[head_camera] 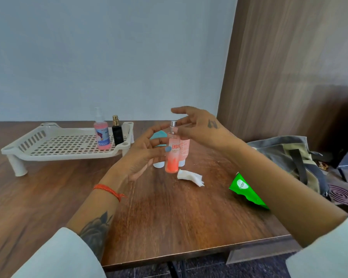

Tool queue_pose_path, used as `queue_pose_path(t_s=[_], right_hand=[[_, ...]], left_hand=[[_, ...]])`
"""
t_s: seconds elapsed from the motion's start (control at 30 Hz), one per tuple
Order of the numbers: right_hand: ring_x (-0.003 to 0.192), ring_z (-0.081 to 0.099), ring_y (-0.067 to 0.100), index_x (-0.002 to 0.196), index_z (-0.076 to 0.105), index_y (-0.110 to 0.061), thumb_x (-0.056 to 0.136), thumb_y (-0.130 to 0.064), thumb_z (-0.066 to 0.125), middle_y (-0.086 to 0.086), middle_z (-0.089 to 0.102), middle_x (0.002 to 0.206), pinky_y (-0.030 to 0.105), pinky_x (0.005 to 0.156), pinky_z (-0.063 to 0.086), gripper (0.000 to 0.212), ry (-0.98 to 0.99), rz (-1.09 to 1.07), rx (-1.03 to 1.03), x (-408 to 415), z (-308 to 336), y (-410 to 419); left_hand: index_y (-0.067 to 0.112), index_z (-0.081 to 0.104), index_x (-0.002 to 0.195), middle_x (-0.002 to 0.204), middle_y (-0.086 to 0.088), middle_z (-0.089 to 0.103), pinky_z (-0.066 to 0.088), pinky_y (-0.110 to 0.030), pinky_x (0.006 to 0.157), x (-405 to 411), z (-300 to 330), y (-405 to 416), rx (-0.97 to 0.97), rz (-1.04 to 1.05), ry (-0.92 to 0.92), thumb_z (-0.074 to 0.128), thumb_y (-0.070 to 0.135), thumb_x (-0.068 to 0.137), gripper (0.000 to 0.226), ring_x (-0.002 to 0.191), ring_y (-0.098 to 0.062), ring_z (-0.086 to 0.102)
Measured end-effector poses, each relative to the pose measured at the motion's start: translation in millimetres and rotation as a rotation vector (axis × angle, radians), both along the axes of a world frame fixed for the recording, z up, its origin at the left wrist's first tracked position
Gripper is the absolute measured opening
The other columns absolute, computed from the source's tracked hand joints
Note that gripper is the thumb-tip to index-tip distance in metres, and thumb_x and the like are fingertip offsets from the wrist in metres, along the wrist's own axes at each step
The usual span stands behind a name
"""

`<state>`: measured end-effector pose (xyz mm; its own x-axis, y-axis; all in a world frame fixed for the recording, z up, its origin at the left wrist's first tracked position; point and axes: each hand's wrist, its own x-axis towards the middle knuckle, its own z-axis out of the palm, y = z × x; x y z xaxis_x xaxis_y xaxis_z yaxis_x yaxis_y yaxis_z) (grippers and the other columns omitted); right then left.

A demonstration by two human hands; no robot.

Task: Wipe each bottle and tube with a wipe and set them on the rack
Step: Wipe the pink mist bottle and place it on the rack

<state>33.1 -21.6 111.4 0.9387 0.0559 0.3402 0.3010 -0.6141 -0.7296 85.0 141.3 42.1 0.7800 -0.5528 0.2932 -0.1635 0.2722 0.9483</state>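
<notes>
At the far left of the wooden table (169,213) stands the cream slotted rack (54,145) on short legs, and at its right end two items are already upright: a pink pump bottle (102,135) and, just beside it, a small black bottle with a gold cap (117,131). Next comes the left hand (143,155), palm turned toward the middle of the table, fingers spread and only lightly bent; its fingertips reach the side of the orange spray bottle (172,151), though whether they press on it or merely brush it cannot be told through the blur. That bottle stands upright on the tabletop, its silver nozzle on top. Behind the left hand's fingers a teal tube (158,136) shows in part, with a white cap (158,164) below it, and just behind the orange bottle is a pale pink tube (184,148) standing on its cap. The right hand (197,127) hovers over the bottle's top, fingers apart and loosely curved, with one or two fingertips at the nozzle; it grips nothing firmly. A crumpled white wipe (190,176) lies on the table just right of the bottle's base, touched by neither hand. Farther right, a green packet (247,192) lies near the table's edge, partly hidden by the right forearm, and beyond it rests a grey and olive bag (289,157).
</notes>
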Motion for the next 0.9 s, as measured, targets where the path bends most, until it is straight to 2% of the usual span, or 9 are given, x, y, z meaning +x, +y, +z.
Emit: queue_pose_path(t_s=[0.13,0.27,0.4,0.5,0.6,0.67,0.73,0.9], right_hand=[[0.084,0.068,0.019,0.107,0.066,-0.017,0.083,-0.009,0.067,0.007,0.07,0.092,0.029,0.078,0.057,0.025,0.009,0.013,-0.134,5.6,10.8,4.7],[0.081,0.069,0.021,0.097,0.069,-0.012,0.08,-0.005,0.07,0.01,0.07,0.088,0.028,0.074,0.058,0.019,0.031,0.046,-0.103,5.7,17.4,6.3],[0.066,0.063,0.009,0.096,0.07,-0.01,0.078,-0.003,0.07,0.003,0.067,0.075,0.013,0.058,0.051,0.018,0.014,0.082,-0.133,8.6,24.4,14.2],[0.057,0.059,0.001,0.092,0.071,-0.012,0.077,-0.004,0.071,0.0,0.065,0.07,0.008,0.054,0.046,0.017,-0.046,0.086,-0.165,14.8,30.2,27.3],[0.058,0.06,0.005,0.091,0.071,-0.013,0.076,-0.003,0.071,0.0,0.065,0.069,0.012,0.058,0.048,0.018,-0.098,0.1,-0.159,23.7,36.8,44.6],[0.061,0.063,0.012,0.091,0.071,-0.011,0.076,-0.002,0.07,0.002,0.066,0.071,0.016,0.06,0.052,0.018,-0.124,0.113,-0.163,30.7,41.2,57.4],[0.066,0.065,0.017,0.092,0.071,-0.009,0.076,0.0,0.069,0.004,0.066,0.071,0.025,0.068,0.057,0.018,-0.136,0.126,-0.156,38.2,45.4,70.6],[0.067,0.065,0.02,0.091,0.069,-0.005,0.076,0.002,0.067,0.003,0.064,0.067,0.035,0.074,0.059,0.016,-0.163,0.155,-0.108,59.0,58.2,103.2]], left_hand=[[0.029,0.051,0.122,0.104,-0.005,0.065,0.054,-0.042,0.087,-0.2,1.8,1.5,0.03,0.008,0.009,0.061,-0.007,0.08,0.056,0.11,-0.026,0.061],[0.029,0.054,0.115,0.108,-0.005,0.066,0.055,-0.039,0.085,-0.4,4.1,4.1,0.037,0.006,0.027,0.054,-0.011,0.085,0.05,0.108,-0.024,0.061],[0.023,0.058,0.114,0.113,-0.003,0.066,0.055,-0.037,0.087,-2.6,6.2,16.2,0.004,0.025,0.028,0.057,-0.004,0.081,0.042,0.109,-0.023,0.061],[0.016,0.06,0.114,0.116,-0.004,0.067,0.056,-0.035,0.085,-1.2,12.6,34.2,-0.031,0.049,-0.01,0.067,0.005,0.076,0.041,0.107,-0.021,0.065],[0.016,0.062,0.109,0.105,0.001,0.072,0.057,-0.03,0.078,3.0,24.9,57.5,-0.048,0.143,-0.074,0.068,0.009,0.074,0.036,0.094,-0.015,0.069],[0.018,0.064,0.105,0.102,0.002,0.073,0.057,-0.032,0.081,8.8,34.1,73.2,-0.032,0.266,-0.119,0.064,0.015,0.073,0.032,0.095,-0.017,0.068],[0.018,0.066,0.101,0.101,0.0,0.073,0.056,-0.035,0.085,17.5,41.2,89.3,-0.034,0.404,-0.178,0.062,0.01,0.081,0.022,0.096,-0.02,0.068],[0.022,0.066,0.094,0.102,0.0,0.069,0.056,-0.034,0.083,44.4,42.2,126.6,-0.08,0.703,-0.252,0.058,0.017,0.091,0.01,0.095,-0.022,0.067]])
